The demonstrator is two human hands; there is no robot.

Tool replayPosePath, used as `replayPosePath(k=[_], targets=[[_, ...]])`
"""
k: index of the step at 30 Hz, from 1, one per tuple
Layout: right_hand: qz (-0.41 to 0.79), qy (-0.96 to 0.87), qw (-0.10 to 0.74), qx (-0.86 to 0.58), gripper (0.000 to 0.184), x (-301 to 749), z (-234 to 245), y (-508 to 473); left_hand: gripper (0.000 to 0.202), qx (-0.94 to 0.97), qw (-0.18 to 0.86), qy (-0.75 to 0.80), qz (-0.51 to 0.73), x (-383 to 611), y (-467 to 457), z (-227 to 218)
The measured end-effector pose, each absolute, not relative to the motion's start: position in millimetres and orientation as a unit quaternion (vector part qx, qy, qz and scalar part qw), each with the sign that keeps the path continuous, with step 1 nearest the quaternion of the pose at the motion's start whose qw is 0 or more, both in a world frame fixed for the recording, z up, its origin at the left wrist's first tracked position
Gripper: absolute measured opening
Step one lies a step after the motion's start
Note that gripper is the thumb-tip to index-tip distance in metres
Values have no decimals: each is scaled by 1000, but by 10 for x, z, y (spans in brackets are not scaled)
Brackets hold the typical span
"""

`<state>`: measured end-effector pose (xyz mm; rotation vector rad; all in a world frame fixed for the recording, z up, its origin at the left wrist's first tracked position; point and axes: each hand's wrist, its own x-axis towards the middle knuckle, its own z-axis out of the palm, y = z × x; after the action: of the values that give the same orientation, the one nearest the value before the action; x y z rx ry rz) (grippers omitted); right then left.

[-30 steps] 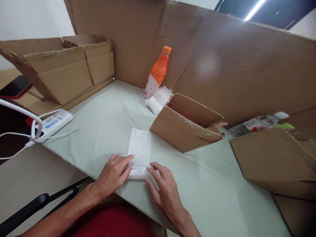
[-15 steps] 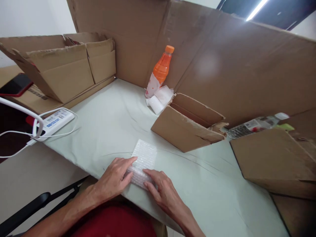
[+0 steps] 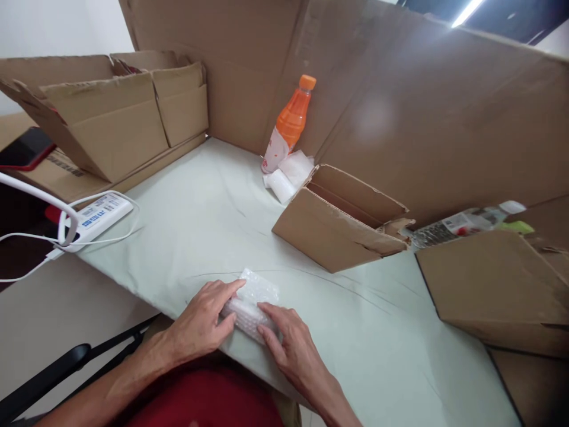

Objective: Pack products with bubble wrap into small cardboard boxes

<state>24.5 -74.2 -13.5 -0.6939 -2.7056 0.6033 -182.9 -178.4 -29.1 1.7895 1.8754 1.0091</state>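
Observation:
A small roll of bubble wrap (image 3: 253,302) lies on the pale green table cover (image 3: 200,219) near the front edge. My left hand (image 3: 202,320) presses on its left end with fingers curled over it. On the roll's right end rests my right hand (image 3: 291,344), fingertips pinching the wrap. What the wrap encloses is hidden.
An open cardboard box (image 3: 342,222) stands just beyond the hands. An orange drink bottle (image 3: 288,121) and white rolls (image 3: 287,178) sit at the back. More boxes (image 3: 111,112) are at left, a flat box (image 3: 493,284) and clear bottle (image 3: 462,222) at right, a power strip (image 3: 100,213) at left.
The flat sheet of bubble wrap has been rolled up toward me into a short bundle. Both hands have closed in on it.

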Motion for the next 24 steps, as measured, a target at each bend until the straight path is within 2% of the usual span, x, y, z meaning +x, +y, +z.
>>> replayPosePath(k=[3,5,8,13,16,18,22,23,24], targets=[[135,-942,170,-256,32,225,-90,-785,44,620,140,692,342,-1842,-1667,-325],[114,-951,145,-247,38,174,-79,-801,40,600,134,707,348,-1849,-1631,-350],[118,-960,115,-226,39,92,-125,-761,44,523,194,728,397,-1840,-1685,-387],[222,-918,214,-250,30,51,-206,-683,75,314,403,661,550,-1759,-1803,-338],[298,-902,195,-245,27,110,-168,-722,84,270,495,590,578,-1686,-1770,-228],[334,-893,172,-247,30,191,-131,-742,79,283,502,590,566,-1627,-1740,-187],[426,-850,135,-278,73,355,-76,-696,71,366,467,601,535,-1504,-1713,-269],[454,-837,121,-280,71,376,-65,-668,69,395,455,603,523,-1490,-1696,-297],[475,-826,112,-283,60,387,-56,-635,67,430,433,608,508,-1488,-1668,-307]])
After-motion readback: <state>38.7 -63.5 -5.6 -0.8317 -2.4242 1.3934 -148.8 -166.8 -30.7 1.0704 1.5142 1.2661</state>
